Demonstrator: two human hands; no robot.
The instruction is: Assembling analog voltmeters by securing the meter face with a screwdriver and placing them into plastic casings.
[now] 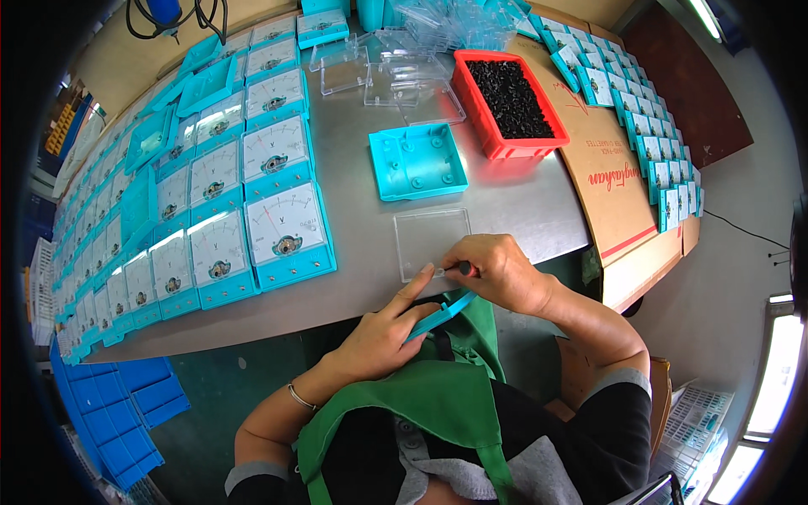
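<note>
My left hand [376, 342] is at the table's front edge, its fingers round a teal plastic housing [443, 316] seen edge-on. Its index finger reaches up to the lower edge of a clear plastic cover [429, 234]. Closed on a short dark tool with a reddish end [468, 269], my right hand [502, 273] is at the cover's lower right corner. The tool's tip is hidden, so I cannot tell what it touches. Beyond the cover, an open teal housing [417, 162] with round posts inside lies on the metal table.
Rows of teal-framed dial meters [282, 223] cover the table's left side. A red bin [523, 150] of small black parts stands to the right. Clear covers [408, 80] lie behind. More teal-framed pieces [661, 160] stand in rows on cardboard [608, 168] at the right.
</note>
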